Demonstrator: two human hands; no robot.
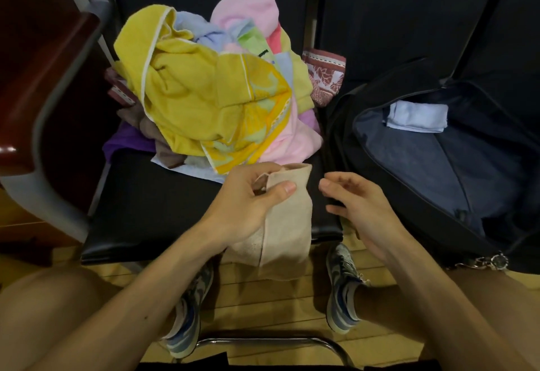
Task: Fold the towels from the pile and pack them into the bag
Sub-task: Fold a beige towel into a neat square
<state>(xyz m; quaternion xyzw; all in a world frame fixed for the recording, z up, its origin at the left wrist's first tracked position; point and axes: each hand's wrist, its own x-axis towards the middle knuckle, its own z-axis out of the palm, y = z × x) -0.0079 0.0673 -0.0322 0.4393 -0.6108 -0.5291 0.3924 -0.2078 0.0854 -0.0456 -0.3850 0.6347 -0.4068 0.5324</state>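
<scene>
My left hand [248, 201] grips the top edge of a beige towel [287, 224], thumb pinching it, and the towel hangs down folded over the front edge of a black seat [152, 210]. My right hand [359, 207] hovers just right of the towel with relaxed fingers, holding nothing. Behind them a pile of towels [210, 87] lies on the seat, with a big yellow one on top and pink, blue, green and purple ones below. To the right an open black bag [438, 166] holds one folded light blue towel [416, 116].
A maroon patterned cloth [325, 75] lies at the pile's right edge. A dark wooden armrest with a grey frame [43, 102] stands at left. My knees and shoes [342, 291] are over a wooden floor, with a chrome chair bar [263, 341] near the bottom.
</scene>
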